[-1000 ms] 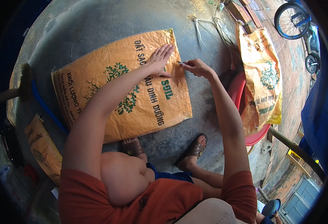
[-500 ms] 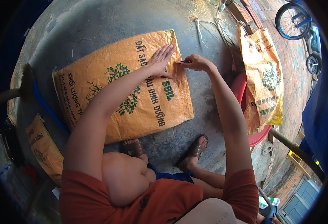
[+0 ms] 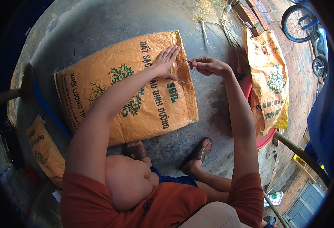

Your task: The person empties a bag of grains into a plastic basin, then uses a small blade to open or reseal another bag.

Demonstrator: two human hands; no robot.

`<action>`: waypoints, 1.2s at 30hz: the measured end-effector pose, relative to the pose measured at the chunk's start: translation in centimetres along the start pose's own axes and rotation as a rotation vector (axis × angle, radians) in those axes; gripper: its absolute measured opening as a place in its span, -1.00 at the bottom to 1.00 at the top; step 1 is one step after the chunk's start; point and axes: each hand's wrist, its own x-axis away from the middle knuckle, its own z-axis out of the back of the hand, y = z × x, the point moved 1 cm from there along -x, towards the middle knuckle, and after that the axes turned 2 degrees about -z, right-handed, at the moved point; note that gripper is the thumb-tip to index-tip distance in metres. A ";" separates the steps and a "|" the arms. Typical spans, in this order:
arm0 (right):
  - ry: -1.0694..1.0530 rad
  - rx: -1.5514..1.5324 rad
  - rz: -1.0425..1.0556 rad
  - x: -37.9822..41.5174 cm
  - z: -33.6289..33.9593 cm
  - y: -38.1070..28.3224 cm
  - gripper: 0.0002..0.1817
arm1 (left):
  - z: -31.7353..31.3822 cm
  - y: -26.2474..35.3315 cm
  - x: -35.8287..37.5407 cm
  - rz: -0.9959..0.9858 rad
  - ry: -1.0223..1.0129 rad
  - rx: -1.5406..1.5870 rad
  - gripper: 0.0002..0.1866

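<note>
A large orange woven soil sack (image 3: 94, 68) with green trees and dark lettering lies flat on the concrete floor before me. My left hand (image 3: 166, 62) rests on it near its right end, palm down with fingers stretched out. Just off the sack's right edge, my right hand (image 3: 210, 66) pinches a small pointed tool (image 3: 190, 62) with a reddish handle and thin tip; its exact kind is too small to tell. The tip points left at the sack's edge, where loose threads (image 3: 179, 67) show.
Another orange soil sack (image 3: 269, 79) sits at the right against a red plastic basin (image 3: 246, 85). A third sack (image 3: 45, 152) lies at lower left. Cables (image 3: 227, 32) run across the floor above. A broom (image 3: 27, 83) is at far left, a bicycle wheel (image 3: 298, 23) at upper right.
My right hand has drawn a little to the right with the tool, so its thin tip now shows at the sack's edge. The left hand stays almost in place.
</note>
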 end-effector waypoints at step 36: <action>0.188 0.253 -0.044 -3.0 1.0 0.1 -0.58 | 0.5 -0.3 0.2 -0.066 0.165 0.228 0.45</action>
